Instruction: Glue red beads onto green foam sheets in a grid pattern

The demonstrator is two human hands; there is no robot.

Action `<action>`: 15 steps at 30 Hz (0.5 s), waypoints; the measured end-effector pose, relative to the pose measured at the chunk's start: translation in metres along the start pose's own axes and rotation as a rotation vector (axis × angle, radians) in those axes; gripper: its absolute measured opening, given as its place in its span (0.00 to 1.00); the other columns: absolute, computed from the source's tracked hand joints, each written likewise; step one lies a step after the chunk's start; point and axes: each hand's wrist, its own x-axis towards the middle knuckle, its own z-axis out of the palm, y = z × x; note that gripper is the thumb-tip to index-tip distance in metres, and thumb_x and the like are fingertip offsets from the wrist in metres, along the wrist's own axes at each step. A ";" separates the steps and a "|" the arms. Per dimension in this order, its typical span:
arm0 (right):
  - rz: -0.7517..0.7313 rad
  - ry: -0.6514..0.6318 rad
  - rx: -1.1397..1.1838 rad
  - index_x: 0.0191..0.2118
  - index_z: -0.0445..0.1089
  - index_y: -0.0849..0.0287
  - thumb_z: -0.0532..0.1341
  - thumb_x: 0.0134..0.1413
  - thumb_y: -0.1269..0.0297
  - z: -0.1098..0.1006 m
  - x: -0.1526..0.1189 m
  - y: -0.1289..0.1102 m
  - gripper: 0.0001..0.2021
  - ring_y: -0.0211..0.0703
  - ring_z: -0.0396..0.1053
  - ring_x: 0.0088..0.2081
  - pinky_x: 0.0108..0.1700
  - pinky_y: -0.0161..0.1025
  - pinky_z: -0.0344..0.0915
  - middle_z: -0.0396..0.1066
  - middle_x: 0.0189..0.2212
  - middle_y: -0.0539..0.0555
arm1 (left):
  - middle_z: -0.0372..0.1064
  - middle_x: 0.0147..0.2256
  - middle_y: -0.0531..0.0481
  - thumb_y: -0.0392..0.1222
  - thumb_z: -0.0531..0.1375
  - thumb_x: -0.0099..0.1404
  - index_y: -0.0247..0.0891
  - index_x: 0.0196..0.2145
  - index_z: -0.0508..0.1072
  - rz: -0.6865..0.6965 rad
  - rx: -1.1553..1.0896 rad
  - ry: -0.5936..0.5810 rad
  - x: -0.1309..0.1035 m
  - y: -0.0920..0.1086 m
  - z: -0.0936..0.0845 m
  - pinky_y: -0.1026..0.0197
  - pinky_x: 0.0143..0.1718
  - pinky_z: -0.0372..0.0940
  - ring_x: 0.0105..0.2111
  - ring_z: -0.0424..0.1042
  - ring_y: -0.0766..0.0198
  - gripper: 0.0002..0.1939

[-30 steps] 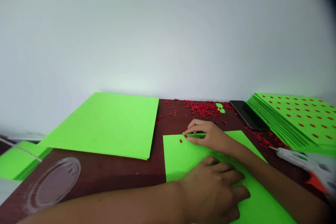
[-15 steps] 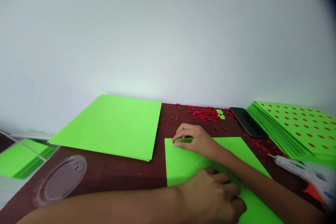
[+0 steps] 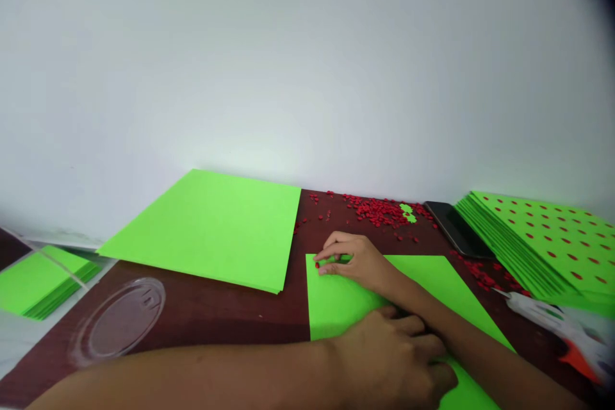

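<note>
A bright green sheet (image 3: 427, 269) lies on the dark red-brown table in front of me. Near its far left corner my right hand (image 3: 358, 259) pinches a small red piece (image 3: 317, 265) between thumb and index fingertips, close against the sheet. My left hand (image 3: 396, 355) rests palm down on the same sheet, nearer to me, beside and partly under the right forearm. Its fingers are curled and their tips are hidden, so whatever they may hold does not show.
Scattered red pieces (image 3: 377, 210) lie at the back beside green flower-like cutouts (image 3: 407, 213). A phone (image 3: 456, 228), a red-dotted green stack (image 3: 542, 230) and a glue gun (image 3: 548, 314) are right. Large green sheets (image 3: 206, 230), a clear plastic lid (image 3: 120, 320) and smaller green sheets (image 3: 41, 282) are left.
The red piece has moved slightly left and nearer on the sheet with my right fingertips, which now look a little further apart. The whole view has shifted slightly. My left hand stays on the sheet.
</note>
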 end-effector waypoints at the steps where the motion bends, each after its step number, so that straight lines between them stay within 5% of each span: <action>1: 0.003 0.009 -0.003 0.45 0.83 0.54 0.69 0.62 0.52 -0.001 -0.001 -0.002 0.13 0.40 0.74 0.34 0.37 0.38 0.69 0.77 0.37 0.54 | 0.72 0.39 0.49 0.43 0.62 0.70 0.38 0.37 0.75 -0.003 0.002 0.001 0.000 0.000 0.000 0.55 0.33 0.57 0.38 0.70 0.59 0.06; 5: -0.031 0.026 -0.020 0.46 0.83 0.54 0.62 0.70 0.60 -0.004 -0.004 -0.010 0.11 0.41 0.74 0.38 0.41 0.39 0.69 0.77 0.38 0.54 | 0.72 0.38 0.49 0.41 0.62 0.70 0.38 0.37 0.75 -0.012 -0.005 0.006 0.000 0.001 -0.001 0.55 0.33 0.57 0.38 0.70 0.59 0.05; 15: -0.128 -0.005 -0.195 0.38 0.81 0.55 0.63 0.66 0.64 -0.001 -0.007 -0.006 0.08 0.39 0.68 0.34 0.40 0.40 0.63 0.71 0.35 0.52 | 0.72 0.38 0.49 0.40 0.63 0.69 0.38 0.36 0.75 -0.018 -0.023 0.025 0.000 0.001 0.002 0.55 0.33 0.57 0.37 0.69 0.59 0.04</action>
